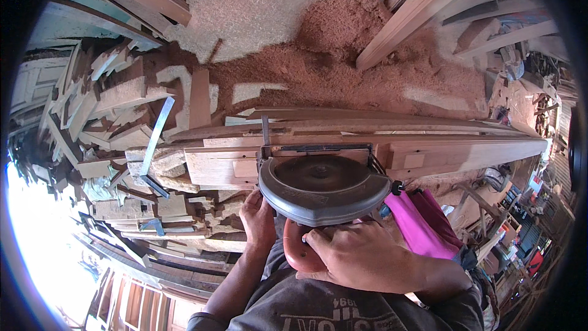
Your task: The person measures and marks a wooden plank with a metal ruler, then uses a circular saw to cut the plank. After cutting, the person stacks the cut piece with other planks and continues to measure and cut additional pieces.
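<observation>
While a circular saw point(331, 208) stood over the middle of a long board point(459, 153) lying crosswise before the person, its dark disc point(294, 171) showed inside a grey guard that curved round the near side. Below the guard, an orange handle point(300, 251) reached back toward the person's dark shirt point(355, 303), and the right hand point(367, 254) had its grip closed around it, the thumb laid along the top. At the saw's left end, the left hand point(257, 224) was raised with its fingers bent, just beside the guard; whether that grip was wide, narrow or holding something could not be told. More planks point(331, 127) ran along the far side of the board. Bright pink fabric point(422, 227) hung to the right of the saw. Leftward, a silver metal strip point(158, 129) slanted across a jumbled heap of offcuts point(125, 95). Farther off, reddish sawdust point(343, 24) covered the ground, and a thick wooden beam point(416, 18) slanted across it at the upper right.
</observation>
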The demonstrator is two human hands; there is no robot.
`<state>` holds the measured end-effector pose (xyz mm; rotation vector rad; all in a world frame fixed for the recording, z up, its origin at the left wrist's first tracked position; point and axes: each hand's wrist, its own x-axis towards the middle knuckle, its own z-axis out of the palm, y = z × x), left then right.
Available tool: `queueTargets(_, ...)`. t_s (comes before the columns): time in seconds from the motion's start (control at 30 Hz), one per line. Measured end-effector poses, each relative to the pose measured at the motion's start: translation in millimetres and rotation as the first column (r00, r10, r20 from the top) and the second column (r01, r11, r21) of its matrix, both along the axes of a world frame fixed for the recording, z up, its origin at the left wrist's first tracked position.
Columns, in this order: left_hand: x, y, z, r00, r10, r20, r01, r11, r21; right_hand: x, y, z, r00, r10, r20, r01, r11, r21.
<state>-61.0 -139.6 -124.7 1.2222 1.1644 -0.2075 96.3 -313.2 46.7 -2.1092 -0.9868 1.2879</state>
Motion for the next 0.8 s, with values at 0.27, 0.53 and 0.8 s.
queueTargets(0.27, -1, -2, 0, 1.0, -0.018, -0.025, 0.017, 1.0, -0.021, 7, 0, 8, 1.0, 0.013, -0.029, -0.014, 0.999, -0.047)
queueTargets(0.53, 2, -6, 0, 0.997, -0.054, 0.047, 0.054, 0.999, -0.003, 4, -6, 5, 1.0, 0.009, 0.0, -0.009, 1.0, -0.001)
queueTargets(0.8, 9, -8, 8, 0.999, 0.006, 0.045, -0.003, 0.998, -0.059, 4, -5, 4, 0.999, -0.021, 0.042, 0.019, 0.999, 0.036)
